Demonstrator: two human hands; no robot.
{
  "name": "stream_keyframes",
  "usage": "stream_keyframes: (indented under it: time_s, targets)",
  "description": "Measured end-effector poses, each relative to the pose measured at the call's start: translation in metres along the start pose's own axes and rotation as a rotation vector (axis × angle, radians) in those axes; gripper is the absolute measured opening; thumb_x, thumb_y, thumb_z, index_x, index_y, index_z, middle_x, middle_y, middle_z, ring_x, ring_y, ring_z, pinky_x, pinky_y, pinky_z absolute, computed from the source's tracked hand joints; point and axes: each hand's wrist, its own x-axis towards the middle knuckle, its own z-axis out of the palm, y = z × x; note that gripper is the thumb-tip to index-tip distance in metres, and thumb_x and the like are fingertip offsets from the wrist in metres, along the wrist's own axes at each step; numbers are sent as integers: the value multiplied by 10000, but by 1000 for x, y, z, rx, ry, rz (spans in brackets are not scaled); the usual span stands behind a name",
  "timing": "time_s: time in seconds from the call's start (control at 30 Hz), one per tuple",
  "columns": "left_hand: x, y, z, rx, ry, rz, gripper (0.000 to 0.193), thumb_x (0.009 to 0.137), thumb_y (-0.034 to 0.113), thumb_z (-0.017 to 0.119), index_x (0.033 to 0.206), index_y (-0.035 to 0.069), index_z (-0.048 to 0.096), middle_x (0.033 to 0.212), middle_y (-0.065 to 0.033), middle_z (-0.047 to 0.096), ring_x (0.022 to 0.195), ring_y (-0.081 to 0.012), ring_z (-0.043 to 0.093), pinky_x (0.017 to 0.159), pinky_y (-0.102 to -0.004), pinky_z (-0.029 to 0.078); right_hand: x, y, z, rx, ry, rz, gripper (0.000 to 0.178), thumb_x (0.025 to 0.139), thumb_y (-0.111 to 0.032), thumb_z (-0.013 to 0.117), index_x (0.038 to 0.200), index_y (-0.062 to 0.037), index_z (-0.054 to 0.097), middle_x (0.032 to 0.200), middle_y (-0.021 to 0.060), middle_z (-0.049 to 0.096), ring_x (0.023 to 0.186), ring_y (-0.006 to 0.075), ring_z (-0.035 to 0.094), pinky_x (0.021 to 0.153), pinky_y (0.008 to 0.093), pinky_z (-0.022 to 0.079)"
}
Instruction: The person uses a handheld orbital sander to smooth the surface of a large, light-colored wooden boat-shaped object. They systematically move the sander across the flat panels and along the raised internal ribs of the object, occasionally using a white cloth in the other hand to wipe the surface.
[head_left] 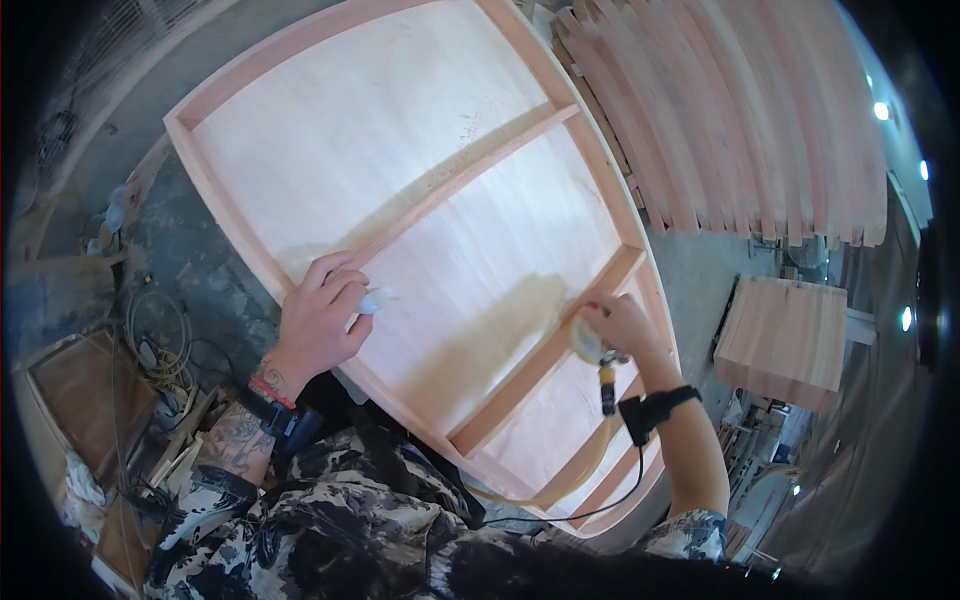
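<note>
A large wooden panel frame [400, 210] with crossbars lies before me, its pale sheet set inside raised edge rails. My left hand [325, 310] is at the left rail, where a crossbar meets it. Its curled fingers hold a small whitish, translucent thing with a narrow tip [378, 300], perhaps a small bottle. Over the lower crossbar [540, 370], my right hand [622, 330] is closed on an air tool [588, 342] with a round yellowish part. A dark coupler [607, 388] joins it to a pale hose [590, 460]. Blur hides the tool's details.
Curved wooden pieces [740, 120] are stacked at the far right, with a block of stacked boards [785, 335] nearer. Coiled hoses [160, 330] and wood scraps [185, 450] lie at the left. A black cable [570, 519] runs from my right wrist strap.
</note>
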Motion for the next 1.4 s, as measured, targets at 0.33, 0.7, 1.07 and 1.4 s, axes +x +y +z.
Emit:
stream_keyframes:
  time_s: [0.33, 0.7, 1.07, 1.4]
  targets:
    - [2, 7, -4, 31, 10, 14, 235, 705, 93, 758, 926, 72, 678, 1064, -23, 698, 1243, -302, 616, 792, -393, 612, -149, -40, 119, 60, -71, -532, 326, 927, -399, 739, 1232, -284, 715, 1101, 198, 638, 907, 381, 716, 805, 472, 636]
    - [1, 10, -8, 96, -16, 7, 250, 701, 79, 756, 939, 64, 679, 1054, -48, 690, 1215, -351, 609, 857, -424, 586, -5, 82, 25, 182, 369, -196, 358, 947, -418, 714, 1230, -200, 719, 1048, 238, 675, 1006, 431, 681, 917, 485, 561]
    - [3, 12, -9, 176, -48, 54, 251, 697, 107, 752, 933, 68, 680, 1046, -40, 685, 1209, -350, 604, 835, -413, 599, 41, 97, -42, 195, 278, 98, 347, 947, -413, 661, 1209, -194, 729, 1058, 238, 708, 1061, 417, 683, 907, 508, 574]
    - [0, 9, -2, 126, -22, 41, 254, 694, 101, 750, 937, 67, 683, 1065, -42, 684, 1207, -354, 604, 822, -409, 605, -68, 1, 78, 8, 55, -404, 302, 925, -377, 716, 1174, -208, 742, 1019, 159, 741, 1048, 362, 701, 841, 459, 613]
